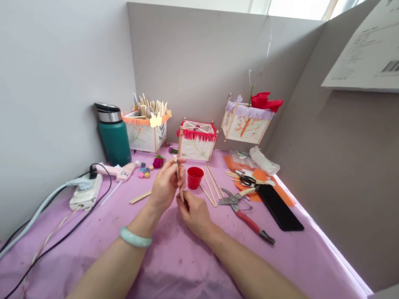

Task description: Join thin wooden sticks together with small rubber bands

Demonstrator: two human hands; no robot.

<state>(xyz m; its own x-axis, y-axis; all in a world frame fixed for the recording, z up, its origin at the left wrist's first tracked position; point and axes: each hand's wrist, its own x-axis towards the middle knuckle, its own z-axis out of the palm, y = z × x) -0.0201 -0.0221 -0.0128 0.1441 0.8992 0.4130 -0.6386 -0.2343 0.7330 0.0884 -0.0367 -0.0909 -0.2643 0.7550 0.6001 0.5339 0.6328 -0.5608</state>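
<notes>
My left hand (167,184), with a pale green bangle at its wrist, is closed round a thin wooden stick (176,165) that stands up at a tilt. The fingers of my right hand (193,212) pinch the lower end of the same stick, just below and right of my left hand. Right behind my hands stands a small red cup (194,177). Several loose sticks (212,181) lie beside the cup, and a short pair (140,197) lies left of my left hand. Red-handled pruning shears (249,220) rest open to the right.
A green bottle (114,139), a pink glue gun (117,171) and a power strip (86,193) with cables are at left. Three decorated paper boxes, one with a red fringe (196,148), stand at the back. A black phone (280,209) and scissors (247,180) lie at right.
</notes>
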